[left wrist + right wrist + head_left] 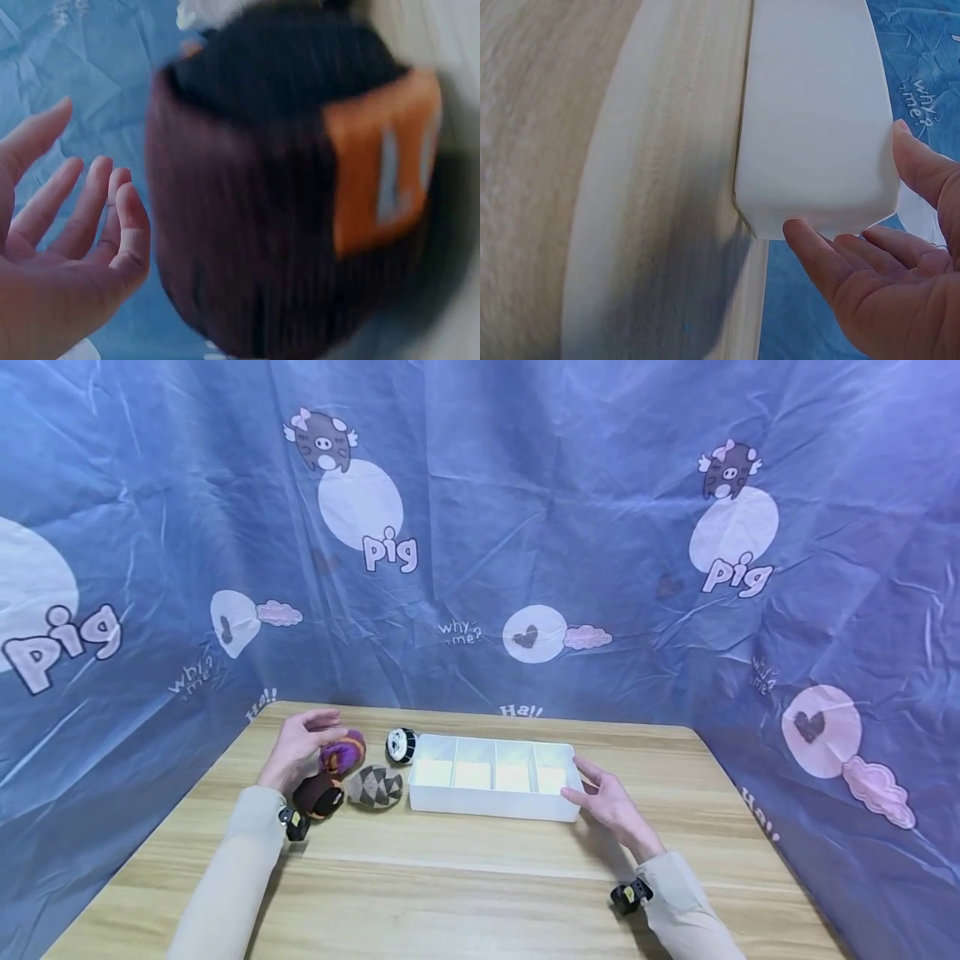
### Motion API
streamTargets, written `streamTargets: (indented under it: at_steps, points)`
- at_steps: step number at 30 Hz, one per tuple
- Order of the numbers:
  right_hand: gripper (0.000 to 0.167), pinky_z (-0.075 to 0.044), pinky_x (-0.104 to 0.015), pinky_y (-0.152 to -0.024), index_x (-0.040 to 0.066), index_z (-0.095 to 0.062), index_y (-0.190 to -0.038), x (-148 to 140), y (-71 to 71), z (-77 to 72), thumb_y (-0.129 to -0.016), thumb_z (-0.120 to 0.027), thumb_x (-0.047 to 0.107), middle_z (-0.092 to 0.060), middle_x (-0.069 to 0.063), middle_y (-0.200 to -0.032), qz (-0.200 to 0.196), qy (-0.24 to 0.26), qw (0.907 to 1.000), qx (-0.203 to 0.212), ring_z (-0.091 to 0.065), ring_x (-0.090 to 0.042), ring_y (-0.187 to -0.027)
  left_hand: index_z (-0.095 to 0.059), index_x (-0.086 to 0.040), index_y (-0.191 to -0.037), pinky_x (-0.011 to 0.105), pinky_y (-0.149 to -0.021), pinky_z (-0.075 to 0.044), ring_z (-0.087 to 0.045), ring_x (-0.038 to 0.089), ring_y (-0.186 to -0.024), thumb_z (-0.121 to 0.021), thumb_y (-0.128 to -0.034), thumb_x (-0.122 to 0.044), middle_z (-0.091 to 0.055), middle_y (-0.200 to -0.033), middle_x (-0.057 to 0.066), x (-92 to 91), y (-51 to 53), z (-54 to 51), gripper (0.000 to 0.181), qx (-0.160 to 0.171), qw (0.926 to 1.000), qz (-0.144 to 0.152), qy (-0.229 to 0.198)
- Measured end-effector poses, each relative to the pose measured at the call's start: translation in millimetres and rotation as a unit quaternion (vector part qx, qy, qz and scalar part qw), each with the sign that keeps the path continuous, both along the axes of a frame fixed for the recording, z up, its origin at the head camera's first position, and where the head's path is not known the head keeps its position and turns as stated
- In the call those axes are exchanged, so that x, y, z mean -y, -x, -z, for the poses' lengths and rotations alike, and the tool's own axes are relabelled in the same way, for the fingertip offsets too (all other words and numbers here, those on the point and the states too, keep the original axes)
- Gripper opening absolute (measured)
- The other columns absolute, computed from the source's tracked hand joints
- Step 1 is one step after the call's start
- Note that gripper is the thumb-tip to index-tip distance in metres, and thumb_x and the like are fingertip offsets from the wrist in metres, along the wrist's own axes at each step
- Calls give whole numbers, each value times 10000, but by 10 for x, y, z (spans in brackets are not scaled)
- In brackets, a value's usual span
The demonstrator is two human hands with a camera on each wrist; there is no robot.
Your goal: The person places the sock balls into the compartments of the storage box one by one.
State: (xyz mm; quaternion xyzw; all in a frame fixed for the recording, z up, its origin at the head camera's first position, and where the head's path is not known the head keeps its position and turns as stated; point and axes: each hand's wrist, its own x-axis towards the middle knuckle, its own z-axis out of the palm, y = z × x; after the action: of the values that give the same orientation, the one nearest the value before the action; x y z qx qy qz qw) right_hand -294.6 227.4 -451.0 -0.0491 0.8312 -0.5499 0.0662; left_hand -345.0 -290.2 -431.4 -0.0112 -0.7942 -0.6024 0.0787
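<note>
My left hand (300, 745) is held with its fingers loosely spread beside a purple-and-orange rolled sock (343, 753), gripping nothing. Just below it lies a dark brown rolled sock with an orange patch (382, 165), large and blurred in the left wrist view. A grey argyle rolled sock (377, 787) sits to the right, and a black-and-white rolled sock (401, 746) stands against the left end of a white divided box (491, 802). At the box's right end, my right hand (607, 800) holds the corner, thumb at the rim and fingers against the end wall (817, 214).
The box has several compartments in a row, with nothing visible in them. Wooden tabletop (450, 893) extends in front of it. A blue printed cloth (480, 527) hangs close behind the table and along both sides.
</note>
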Motion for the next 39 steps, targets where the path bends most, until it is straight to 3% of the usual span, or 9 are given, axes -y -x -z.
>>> streamTargets:
  at_steps: [3,6,10,14,18,21,26,29,39]
  points:
    - [781,-346,-463,-1110,5,-234,-1535,-4,-5,5,-912,-684,147,-168,-213,-1609,-18,8,10000,10,-309,-475,-1396,-473,52,-1398,204,-876,-497,-577,112,-1039,-758,-859,-181,-509,-1389,281,72,24,40,653,229,9992,174,295]
    - [778,-341,-469,-1113,2,-234,-1534,-4,-7,4,-913,-681,139,-165,-218,-1608,-24,58,10000,1,-307,-477,-1396,-438,24,-1436,243,-799,-517,-560,98,-935,-760,-853,-185,-457,-1419,281,116,59,85,698,592,9976,277,225]
    - [779,-331,-480,-1122,-5,-230,-1533,-3,-8,-3,-914,-680,138,-164,-222,-1607,-46,95,9999,-11,-310,-478,-1394,-409,27,-1454,254,-687,-531,-566,57,-795,-738,-857,-122,-463,-1383,292,154,114,166,698,779,9962,382,48]
    - [780,-321,-489,-1128,0,-230,-1535,-5,-14,-9,-914,-680,143,-164,-216,-1609,-30,64,10000,5,-310,-476,-1395,-351,52,-1473,215,-738,-523,-575,61,-888,-716,-862,-72,-448,-1409,314,166,148,238,723,876,9939,671,8]
    - [772,-317,-495,-1130,6,-227,-1537,-11,-21,-14,-920,-671,135,-161,-216,-1609,-15,50,10000,8,-307,-476,-1396,-262,36,-1514,230,-798,-537,-559,179,-1067,-704,-869,-49,-372,-1464,327,123,160,246,786,1083,9889,1018,-53]
    - [774,-316,-497,-1130,4,-226,-1537,-13,-26,-18,-919,-673,138,-158,-213,-1610,-25,37,10000,3,-303,-479,-1397,-262,19,-1521,250,-814,-537,-517,296,-1171,-698,-878,-56,-364,-1461,330,92,169,243,780,1139,9870,1118,185]
    - [783,-324,-495,-1125,7,-227,-1538,-16,-35,-19,-916,-680,153,-164,-206,-1610,-21,-37,10000,-21,-307,-482,-1393,-346,10,-1488,255,-847,-495,-497,378,-1214,-709,-868,-91,-449,-1396,323,54,178,235,726,987,9856,1101,824]
    - [777,-334,-487,-1117,3,-225,-1537,-16,-33,-15,-920,-676,144,-169,-208,-1609,-14,-9,10000,-46,-314,-480,-1391,-388,13,-1460,265,-845,-495,-519,373,-1185,-721,-856,-96,-488,-1355,318,34,186,239,698,893,9855,1069,966]
    - [797,-334,-483,-1117,15,-227,-1539,4,-7,21,-913,-689,188,-175,-197,-1611,-53,-92,9999,-20,-316,-472,-1393,-425,62,-1394,308,-759,-570,-602,215,-978,-727,-819,22,-512,-1299,332,48,188,292,651,793,9930,820,313]
